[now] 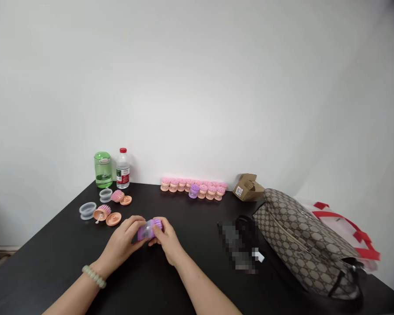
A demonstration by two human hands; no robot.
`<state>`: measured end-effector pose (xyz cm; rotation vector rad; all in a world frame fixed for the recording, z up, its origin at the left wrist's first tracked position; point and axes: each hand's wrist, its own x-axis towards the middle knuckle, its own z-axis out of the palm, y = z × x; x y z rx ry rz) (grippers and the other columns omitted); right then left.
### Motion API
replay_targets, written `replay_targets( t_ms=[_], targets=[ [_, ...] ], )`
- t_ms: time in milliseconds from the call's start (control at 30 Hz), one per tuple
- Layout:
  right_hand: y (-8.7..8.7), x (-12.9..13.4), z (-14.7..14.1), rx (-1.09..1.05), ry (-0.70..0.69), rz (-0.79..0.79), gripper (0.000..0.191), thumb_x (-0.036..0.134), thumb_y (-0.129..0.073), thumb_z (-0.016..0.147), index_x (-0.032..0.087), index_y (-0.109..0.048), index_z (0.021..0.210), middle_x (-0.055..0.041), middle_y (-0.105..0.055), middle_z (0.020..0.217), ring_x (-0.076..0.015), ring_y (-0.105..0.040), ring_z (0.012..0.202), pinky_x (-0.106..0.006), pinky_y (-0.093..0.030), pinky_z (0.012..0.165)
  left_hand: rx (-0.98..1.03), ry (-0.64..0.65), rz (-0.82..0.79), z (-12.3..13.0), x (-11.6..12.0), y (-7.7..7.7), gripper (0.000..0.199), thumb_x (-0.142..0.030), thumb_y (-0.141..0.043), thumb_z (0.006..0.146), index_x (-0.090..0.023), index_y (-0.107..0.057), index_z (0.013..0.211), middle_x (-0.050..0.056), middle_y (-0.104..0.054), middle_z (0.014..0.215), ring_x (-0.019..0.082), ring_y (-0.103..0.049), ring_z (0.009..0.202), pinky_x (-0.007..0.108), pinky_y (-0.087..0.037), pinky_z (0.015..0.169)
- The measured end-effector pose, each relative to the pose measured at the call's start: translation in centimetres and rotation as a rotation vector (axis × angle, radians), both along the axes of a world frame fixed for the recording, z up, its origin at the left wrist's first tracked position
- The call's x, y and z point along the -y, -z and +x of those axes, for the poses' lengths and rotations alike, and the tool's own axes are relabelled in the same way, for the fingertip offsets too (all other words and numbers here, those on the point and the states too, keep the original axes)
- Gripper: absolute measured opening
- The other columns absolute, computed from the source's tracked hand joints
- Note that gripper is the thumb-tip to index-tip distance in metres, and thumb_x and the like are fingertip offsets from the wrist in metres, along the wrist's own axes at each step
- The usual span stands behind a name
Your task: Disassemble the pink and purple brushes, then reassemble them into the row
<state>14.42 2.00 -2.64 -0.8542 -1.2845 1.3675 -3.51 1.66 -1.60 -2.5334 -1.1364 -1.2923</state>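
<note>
Between my hands, above the table, is a purple scrub brush [147,231] with a clear middle, lying on its side with its bristles to the right. My left hand [128,235] grips its base end. My right hand [163,236] is closed around the bristle end, thumb on top. To the left lie loose brush parts: clear rings [88,211], pink bristle heads [117,196] and orange round caps [113,219]. Along the wall stand rows of pink-and-orange brushes [173,186], with one purple brush [194,191] in front.
A green jar [103,169] and a red-capped water bottle [123,168] stand at the back left. At right are an open cardboard box [248,188], a patterned bag [305,245], a bag with red straps [344,227] and a pixelated dark object [236,245] on the black table [52,262].
</note>
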Motion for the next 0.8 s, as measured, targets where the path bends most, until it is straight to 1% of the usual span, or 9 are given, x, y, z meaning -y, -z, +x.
replay_targets(
  t_ms=[100,200,267,300,367,467,533,667,800],
  targets=[
    [-0.2,0.1,-0.1,0.006,0.004,-0.006,0.047,0.058,-0.077,0.070,0.021,-0.059,0.094,0.0021,-0.059,0.078,-0.0146,-0.057,0.065,-0.029,-0.051,0.058,-0.036,-0.010,0.037,-0.4,-0.5,0.6,0.020,-0.036,-0.057,0.093,-0.023,-0.060,0.108,0.006,-0.067,0.107,0.021,-0.068,0.096,0.031,-0.057,0.083],
    [-0.4,0.2,0.2,0.005,0.020,0.023,0.055,0.042,-0.088,0.060,0.024,-0.061,0.104,0.0027,-0.061,0.089,-0.0151,-0.058,0.076,-0.031,-0.052,0.073,-0.042,-0.016,0.040,-0.6,-0.9,1.0,0.020,-0.039,-0.056,0.094,-0.023,-0.060,0.106,0.006,-0.068,0.107,0.021,-0.068,0.097,0.031,-0.057,0.083],
    [-0.4,0.2,0.3,0.000,0.041,0.004,0.065,0.038,-0.090,0.058,0.025,-0.059,0.114,0.0019,-0.061,0.098,-0.0156,-0.059,0.085,-0.031,-0.051,0.081,-0.049,-0.016,0.034,-0.5,-1.0,1.2,0.023,-0.042,-0.056,0.094,-0.023,-0.060,0.106,0.006,-0.068,0.107,0.021,-0.068,0.098,0.031,-0.057,0.084],
    [-0.3,0.1,0.3,-0.002,0.047,-0.024,0.068,0.040,-0.089,0.059,0.025,-0.057,0.117,0.0011,-0.061,0.099,-0.0159,-0.059,0.086,-0.031,-0.052,0.081,-0.052,-0.018,0.034,-0.5,-1.0,1.3,0.024,-0.044,-0.056,0.094,-0.023,-0.060,0.106,0.006,-0.068,0.107,0.021,-0.068,0.098,0.032,-0.057,0.084],
    [-0.1,-0.1,0.2,-0.002,0.043,-0.090,0.067,0.048,-0.087,0.061,0.023,-0.056,0.115,0.0004,-0.060,0.096,-0.0156,-0.060,0.080,-0.030,-0.054,0.069,-0.059,-0.023,0.042,-0.3,-1.0,1.3,0.028,-0.047,-0.056,0.094,-0.023,-0.061,0.107,0.007,-0.069,0.107,0.022,-0.069,0.097,0.032,-0.057,0.084],
    [0.3,-0.4,0.0,0.013,0.025,-0.127,0.054,0.055,-0.084,0.063,0.020,-0.059,0.096,0.0024,-0.057,0.082,-0.0130,-0.056,0.066,-0.026,-0.051,0.053,-0.071,-0.013,0.066,-0.3,-1.0,1.2,0.027,-0.046,-0.055,0.094,-0.023,-0.061,0.107,0.007,-0.069,0.106,0.021,-0.069,0.096,0.032,-0.057,0.084],
    [0.3,-0.4,0.0,0.021,0.029,-0.124,0.051,0.051,-0.085,0.061,0.019,-0.059,0.091,0.0035,-0.057,0.079,-0.0118,-0.055,0.065,-0.025,-0.051,0.054,-0.081,0.010,0.077,-0.3,-1.0,1.0,0.026,-0.045,-0.056,0.095,-0.023,-0.060,0.107,0.007,-0.069,0.105,0.021,-0.069,0.095,0.032,-0.057,0.083],
    [0.0,-0.1,0.3,0.030,0.075,-0.073,0.066,0.038,-0.094,0.051,0.023,-0.060,0.106,0.0031,-0.058,0.089,-0.0125,-0.057,0.074,-0.025,-0.053,0.063,-0.090,0.024,0.080,-0.5,-1.0,0.8,0.024,-0.042,-0.055,0.096,-0.022,-0.059,0.109,0.008,-0.068,0.106,0.021,-0.069,0.095,0.031,-0.057,0.081],
    [0.2,0.0,0.1,-0.012,0.039,-0.106,0.073,0.044,-0.090,0.056,0.022,-0.055,0.116,0.0009,-0.057,0.095,-0.0117,-0.058,0.070,-0.026,-0.054,0.059,-0.090,0.011,0.107,-0.5,-1.0,0.9,0.026,-0.043,-0.056,0.095,-0.022,-0.058,0.109,0.008,-0.067,0.106,0.022,-0.068,0.096,0.032,-0.056,0.083]
  ],
)
